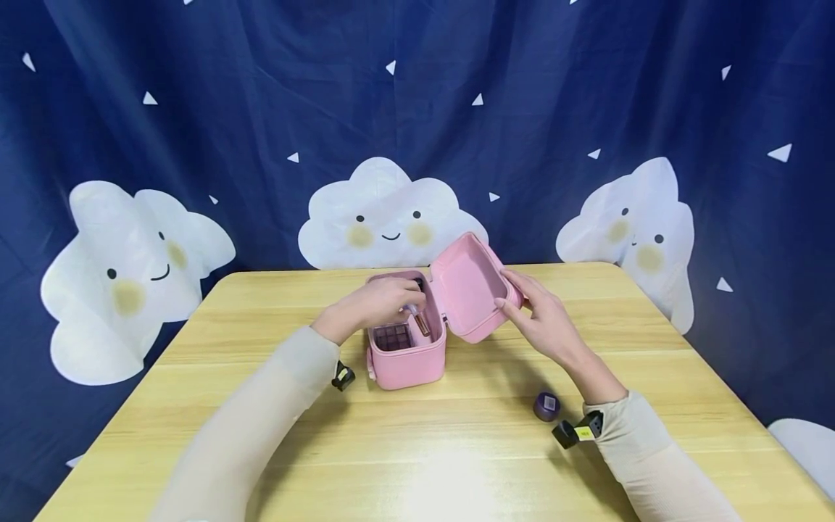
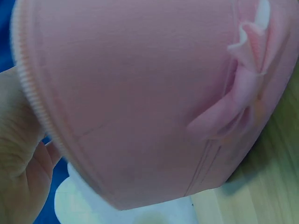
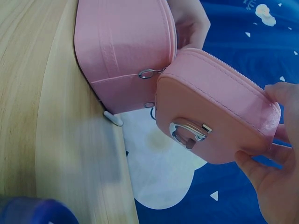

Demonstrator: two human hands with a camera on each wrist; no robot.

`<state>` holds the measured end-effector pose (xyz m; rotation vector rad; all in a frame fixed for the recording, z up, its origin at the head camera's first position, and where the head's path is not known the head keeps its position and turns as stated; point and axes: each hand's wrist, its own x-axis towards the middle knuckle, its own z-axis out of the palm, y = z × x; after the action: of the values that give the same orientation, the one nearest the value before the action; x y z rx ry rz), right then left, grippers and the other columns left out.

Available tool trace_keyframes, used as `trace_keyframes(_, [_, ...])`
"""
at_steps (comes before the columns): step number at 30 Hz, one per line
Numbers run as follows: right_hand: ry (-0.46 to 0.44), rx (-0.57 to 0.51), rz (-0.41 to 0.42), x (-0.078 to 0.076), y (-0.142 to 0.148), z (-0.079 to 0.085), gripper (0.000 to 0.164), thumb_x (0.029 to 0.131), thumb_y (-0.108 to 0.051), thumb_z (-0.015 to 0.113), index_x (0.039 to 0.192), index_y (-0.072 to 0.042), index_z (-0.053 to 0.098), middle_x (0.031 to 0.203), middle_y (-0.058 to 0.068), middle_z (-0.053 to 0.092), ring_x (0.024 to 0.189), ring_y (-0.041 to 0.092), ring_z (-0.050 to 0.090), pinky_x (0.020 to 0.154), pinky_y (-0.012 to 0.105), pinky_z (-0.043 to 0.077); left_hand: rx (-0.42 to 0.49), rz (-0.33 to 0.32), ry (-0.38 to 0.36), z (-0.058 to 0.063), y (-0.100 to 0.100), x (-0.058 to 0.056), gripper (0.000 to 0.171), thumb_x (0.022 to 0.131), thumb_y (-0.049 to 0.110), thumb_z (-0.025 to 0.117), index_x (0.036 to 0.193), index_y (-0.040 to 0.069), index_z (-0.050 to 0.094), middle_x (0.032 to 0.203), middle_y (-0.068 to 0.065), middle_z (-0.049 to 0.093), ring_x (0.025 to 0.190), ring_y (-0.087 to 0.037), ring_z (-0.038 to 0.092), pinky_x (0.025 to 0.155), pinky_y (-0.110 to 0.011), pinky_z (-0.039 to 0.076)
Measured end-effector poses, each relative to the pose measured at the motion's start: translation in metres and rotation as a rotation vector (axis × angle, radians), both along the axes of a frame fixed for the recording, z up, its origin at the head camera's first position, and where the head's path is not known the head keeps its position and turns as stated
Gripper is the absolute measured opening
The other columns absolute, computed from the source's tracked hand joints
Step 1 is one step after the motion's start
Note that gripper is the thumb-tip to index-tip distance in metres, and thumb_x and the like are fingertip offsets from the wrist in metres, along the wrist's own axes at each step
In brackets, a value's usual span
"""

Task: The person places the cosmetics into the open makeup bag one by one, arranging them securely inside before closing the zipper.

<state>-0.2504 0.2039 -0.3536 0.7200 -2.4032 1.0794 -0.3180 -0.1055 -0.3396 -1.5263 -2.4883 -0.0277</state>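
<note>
Head view: pink box (image 1: 411,368) standing on surface (image 1: 313,449); lid (image 1: 466,286) gripped at free edge by right hand (image 1: 544,319); slim tube (image 1: 420,322) pinched inside box by left hand (image 1: 381,301). Tube judged light, stiff, slick; best held mid-length.

A smooth leather-look finish with a soft near-matt sheen on the pink box-shaped case (image 1: 411,370), and its pink zip (image 3: 236,72) runs rough with teeth! Bright gloss now off the curved silver metal handle (image 3: 189,127). The pale yellow wood-grain tabletop (image 1: 404,428) is smooth, throwing back white glare. The small round purple jar (image 1: 546,406) looks plastic; matt cloth on the beige sleeves (image 1: 241,435); creased fabric across the navy-blue cloud-print curtain (image 1: 261,87).
</note>
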Motion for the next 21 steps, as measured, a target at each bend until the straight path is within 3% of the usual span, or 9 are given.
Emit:
trace_keyframes(7, [0.005,-0.004,0.003,-0.002,0.0,-0.002,0.051,0.095,-0.019,0.065,0.141,-0.003,0.049,0.137,0.017,0.052,0.119,0.03,0.055,0.096,0.042,0.049,-0.103,0.035,-0.096,-0.007,0.015,-0.004,0.019,0.082,0.008,0.075,0.095,0.018,0.064,0.096,0.006,0.065,0.094,-0.014,0.061,0.083,-0.026,0.05])
trace_keyframes(12, [0.013,-0.007,0.004,-0.001,0.0,-0.001,0.051,0.094,-0.017,0.066,0.141,-0.003,0.05,0.137,0.017,0.053,0.118,0.029,0.055,0.095,0.041,0.05,-0.104,0.062,-0.18,-0.016,0.022,-0.005,0.02,0.084,0.008,0.074,0.098,0.019,0.067,0.103,0.007,0.066,0.096,-0.012,0.063,0.086,-0.027,0.051])
trace_keyframes(21, [0.003,-0.01,0.004,-0.002,0.0,-0.002,0.05,0.095,-0.016,0.065,0.141,-0.003,0.051,0.137,0.017,0.053,0.118,0.03,0.055,0.095,0.042,0.05,-0.152,0.094,-0.147,-0.031,0.024,-0.014,0.018,0.084,0.01,0.075,0.096,0.022,0.07,0.099,0.01,0.064,0.09,-0.007,0.062,0.08,-0.023,0.052])
